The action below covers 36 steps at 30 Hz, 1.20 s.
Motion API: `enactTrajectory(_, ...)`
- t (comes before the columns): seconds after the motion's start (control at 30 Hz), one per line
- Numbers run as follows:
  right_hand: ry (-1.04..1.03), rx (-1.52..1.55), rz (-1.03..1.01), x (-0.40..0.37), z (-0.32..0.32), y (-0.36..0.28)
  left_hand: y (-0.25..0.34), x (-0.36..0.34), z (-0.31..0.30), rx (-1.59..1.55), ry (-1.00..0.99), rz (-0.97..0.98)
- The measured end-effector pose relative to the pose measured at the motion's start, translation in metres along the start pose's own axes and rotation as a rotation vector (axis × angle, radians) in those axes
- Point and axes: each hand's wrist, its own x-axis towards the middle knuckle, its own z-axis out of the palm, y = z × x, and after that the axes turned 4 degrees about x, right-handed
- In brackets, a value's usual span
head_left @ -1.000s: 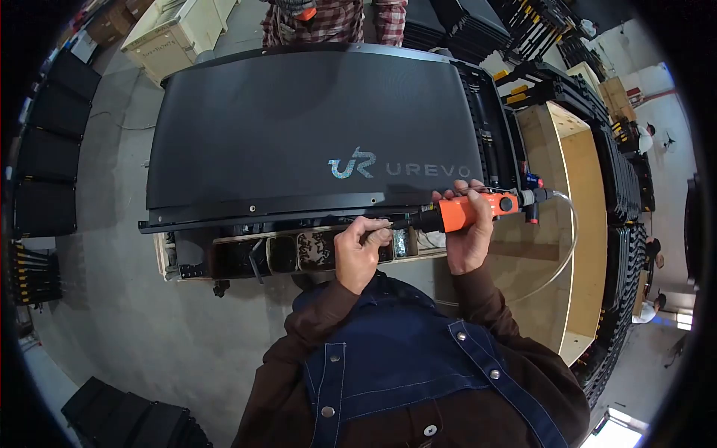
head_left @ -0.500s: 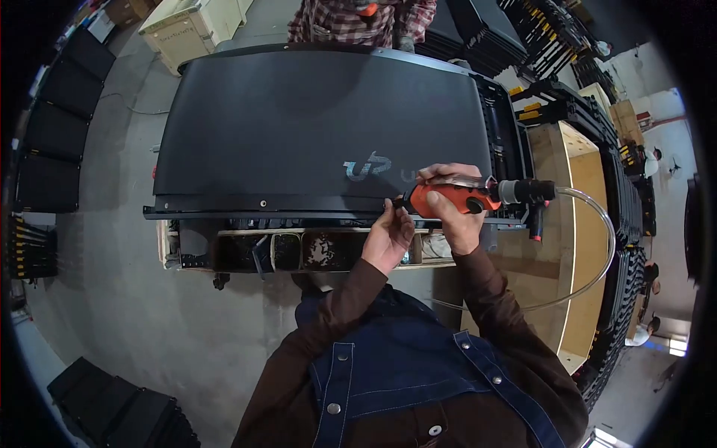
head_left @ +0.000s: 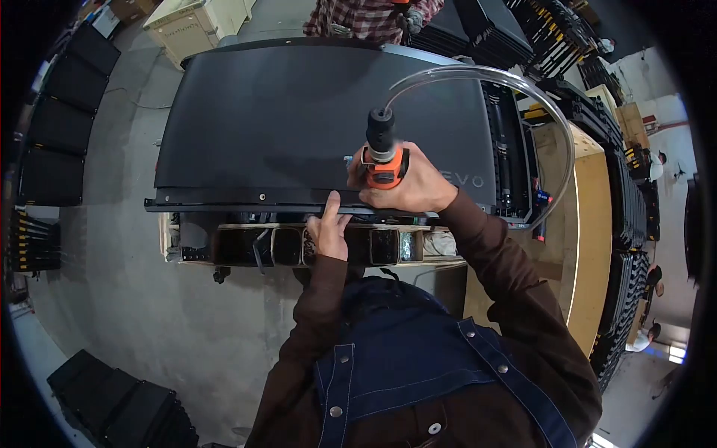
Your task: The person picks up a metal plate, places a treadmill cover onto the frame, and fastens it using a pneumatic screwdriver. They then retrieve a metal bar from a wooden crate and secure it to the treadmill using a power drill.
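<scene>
A dark treadmill (head_left: 284, 112) with a wide black belt lies crosswise before me, light lettering on its near right part. My right hand (head_left: 407, 179) is wrapped round an orange air screwdriver (head_left: 385, 177) held upright, its black hose end on top. The screwdriver's tip is hidden behind the hand, over the near side rail (head_left: 299, 201). Just left of it, my left hand (head_left: 328, 233) touches the rail's edge with one finger stretched up over it and the others apart below. A screw head (head_left: 262, 197) shows farther left on the rail.
A clear hose (head_left: 564, 127) arcs from the screwdriver over the treadmill's right end. Below the near rail is a wooden tray of compartments (head_left: 287, 246). Across from me stands a person in a checked shirt (head_left: 366, 19). A wooden crate (head_left: 586, 224) is at right.
My right hand has moved left and swung the screwdriver from lying sideways to upright, carrying the hose over the belt. My left hand has shifted left along the rail, away from the tip.
</scene>
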Motion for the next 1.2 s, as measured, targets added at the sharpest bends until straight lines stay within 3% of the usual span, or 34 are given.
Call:
enactTrajectory(0.07, -0.024, -0.029, -0.051, 0.000, -0.002, 0.004, 0.001, 0.003, 0.000, 0.021, -0.013, -0.004)
enactTrajectory(0.13, 0.115, 0.066, -0.135, -0.004, -0.005, 0.012, 0.003, 0.002, -0.002, 0.026, -0.015, -0.019)
enactTrajectory(0.17, 0.163, -0.101, -0.085, -0.009, -0.012, 0.005, 0.004, 0.001, -0.002, 0.026, -0.014, -0.031)
enactTrajectory(0.27, 0.557, 0.184, -0.151, -0.028, -0.010, 0.023, 0.005, -0.001, -0.005, 0.010, -0.041, -0.014)
enactTrajectory(0.37, 0.528, 0.148, -0.255, -0.045, 0.000, 0.026, -0.003, 0.008, -0.016, 0.016, -0.112, 0.001)
enactTrajectory(0.43, 0.195, -0.238, -0.276, -0.043, -0.004, 0.026, -0.003, 0.010, -0.015, -0.001, -0.115, -0.011)
enactTrajectory(0.57, 0.033, -0.242, -0.019, 0.003, 0.022, 0.005, -0.006, 0.021, -0.025, -0.085, -0.243, -0.054)
enactTrajectory(0.83, 0.212, -0.019, 0.013, -0.003, 0.005, 0.009, -0.012, 0.026, -0.021, -0.078, -0.166, -0.061)
enactTrajectory(1.03, 0.414, 0.155, -0.148, -0.028, 0.006, 0.049, -0.005, 0.013, -0.012, -0.070, -0.094, -0.065)
enactTrajectory(1.2, 0.454, 0.106, -0.145, -0.035, 0.004, 0.042, -0.006, 0.013, -0.009, -0.071, -0.110, -0.040)
